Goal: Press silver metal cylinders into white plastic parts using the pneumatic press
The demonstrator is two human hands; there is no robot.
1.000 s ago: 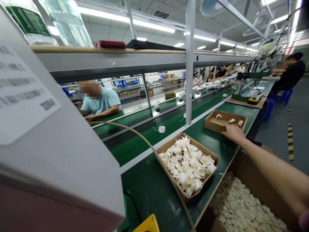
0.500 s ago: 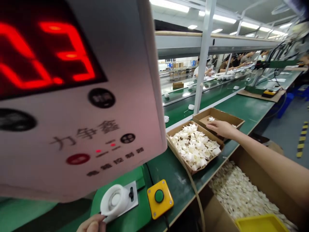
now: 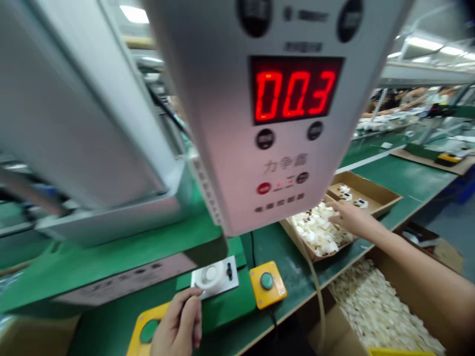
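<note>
My left hand (image 3: pixel 180 321) is closed at the near edge of a white round plastic part (image 3: pixel 211 278), which lies on a metal plate (image 3: pixel 232 279) on the green machine base. Its thumb and fingers pinch something small and blurred at the part's rim. My right hand (image 3: pixel 347 215) reaches over a cardboard tray heaped with small white pieces (image 3: pixel 319 230); its fingers bend down toward the heap, and their tips are too blurred to show any hold. Behind it, a second cardboard tray (image 3: pixel 382 198) holds several white pieces, some with dark centres.
A control box with a red display (image 3: pixel 278 148) hangs close in front. Yellow boxes with green buttons stand right (image 3: pixel 267 286) and left (image 3: pixel 143 336) of the base. A large carton of white pieces (image 3: pixel 378 306) is below the bench edge. People work far right.
The view has swung left and back, showing more of the machine. My right hand has moved from the rear tray to the heaped tray. My left hand remains at the round part.
</note>
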